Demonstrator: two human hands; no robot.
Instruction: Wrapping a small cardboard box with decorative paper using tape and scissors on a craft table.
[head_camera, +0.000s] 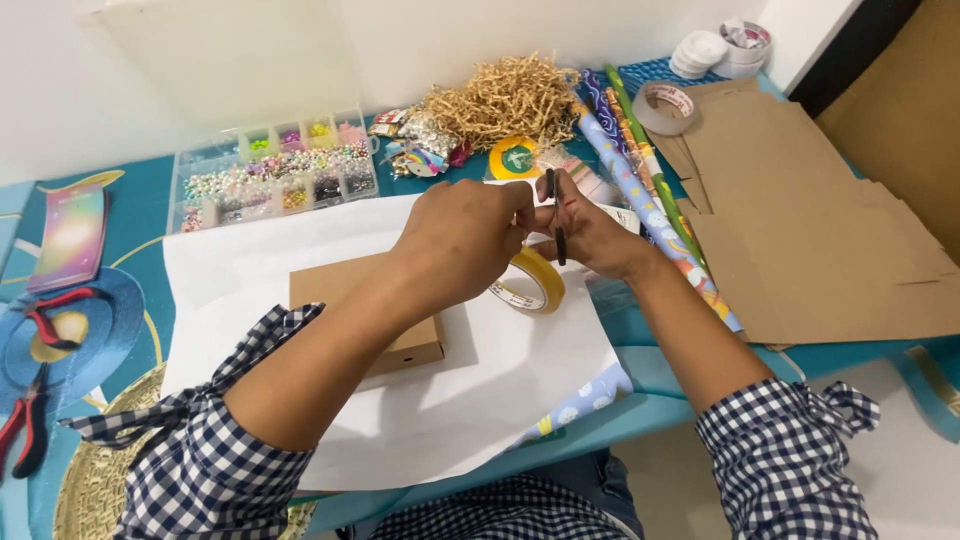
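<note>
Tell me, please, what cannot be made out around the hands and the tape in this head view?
- Tape strip: hidden behind the left hand.
- Yellow tape roll: upper part covered by that hand.
- Scissors in the right hand: handles hidden in the fingers.
- Cardboard box: partly under the left forearm.

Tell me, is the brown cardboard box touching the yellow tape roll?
Apart. In the head view, bare white paper shows between the cardboard box and the yellow tape roll, which the left hand holds.

Bright, even light from above fills the scene. Soft shadows fall under the arms onto the white paper sheet (480, 380). The wall is nearly washed out; focus is fairly sharp, edges slightly bowed.
</note>
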